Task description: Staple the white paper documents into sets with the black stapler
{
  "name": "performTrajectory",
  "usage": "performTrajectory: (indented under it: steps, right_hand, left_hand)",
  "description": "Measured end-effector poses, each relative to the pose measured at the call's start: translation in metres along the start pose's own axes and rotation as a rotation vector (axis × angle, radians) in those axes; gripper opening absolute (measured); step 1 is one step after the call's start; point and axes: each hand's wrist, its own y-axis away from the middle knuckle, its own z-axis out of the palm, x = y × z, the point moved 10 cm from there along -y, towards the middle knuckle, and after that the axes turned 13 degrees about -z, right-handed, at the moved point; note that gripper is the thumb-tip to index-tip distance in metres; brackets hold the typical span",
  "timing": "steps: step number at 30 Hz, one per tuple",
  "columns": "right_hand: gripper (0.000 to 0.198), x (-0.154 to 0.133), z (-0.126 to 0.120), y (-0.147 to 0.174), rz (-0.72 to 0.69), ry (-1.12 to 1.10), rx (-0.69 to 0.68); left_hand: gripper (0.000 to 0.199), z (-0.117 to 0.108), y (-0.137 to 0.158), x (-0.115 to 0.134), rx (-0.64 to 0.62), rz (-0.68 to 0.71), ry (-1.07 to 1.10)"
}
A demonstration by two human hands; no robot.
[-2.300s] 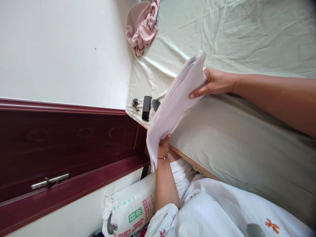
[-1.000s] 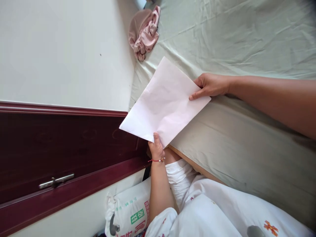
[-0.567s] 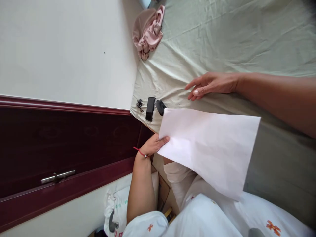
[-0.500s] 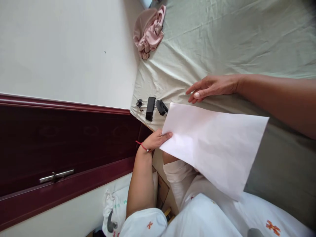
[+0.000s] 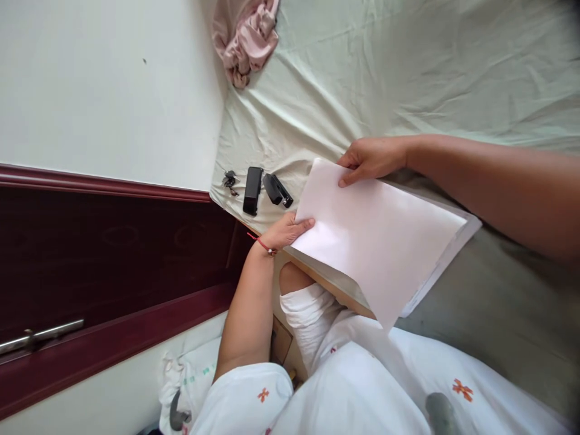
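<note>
White paper sheets [image 5: 376, 229] are held up over the edge of the bed, one large sheet on top and more edges showing beneath at its right side. My left hand [image 5: 290, 229], with a red string bracelet at the wrist, grips their left edge, thumb on top and fingers hidden below. At the far edge my right hand [image 5: 369, 160] pinches the paper, its thumb resting on the top sheet. Just left of the paper lies a black stapler [image 5: 277, 190] on the bed sheet.
A black oblong case [image 5: 252, 190] and a bunch of keys [image 5: 230, 180] lie near the bed's corner. Pink cloth [image 5: 249, 42] is crumpled by the wall. To the left stands a dark red wooden panel [image 5: 113, 241] with a metal handle; a white bag [image 5: 194, 377] sits below.
My right hand has closed on the far edge of the paper from above the bed. More sheets now show under the top one. The whole view has shifted slightly.
</note>
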Motion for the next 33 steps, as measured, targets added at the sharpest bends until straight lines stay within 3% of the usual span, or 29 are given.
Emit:
performTrajectory:
  steps: [2,8,16,19,23,27,33]
  right_hand:
    - [0.015,-0.005,-0.001,0.000,-0.021,0.117,-0.008]
    - [0.026,-0.013,-0.005,0.000,-0.040,0.235,0.051]
    - [0.021,-0.005,-0.017,0.001,0.089,0.262,0.137]
    - [0.012,0.001,-0.021,0.004,0.152,0.209,0.168]
    - [0.010,0.006,-0.025,0.009,0.216,0.068,0.229]
    - [0.011,0.010,-0.029,0.011,0.261,-0.006,0.277]
    - [0.017,0.020,-0.032,0.009,0.319,-0.045,0.322]
  left_hand:
    - [0.051,-0.002,0.000,-0.010,0.031,0.011,0.075]
    - [0.060,-0.017,0.003,-0.018,0.172,0.129,0.307]
    - [0.038,-0.089,0.025,-0.024,0.836,0.351,0.337]
    - [0.046,-0.106,0.031,-0.013,0.991,0.426,0.187]
    - [0.056,-0.103,0.016,0.006,0.919,0.512,0.043]
    - [0.046,-0.095,0.003,0.006,0.874,0.491,0.129]
    - [0.041,-0.084,0.010,0.005,0.863,0.479,0.243]
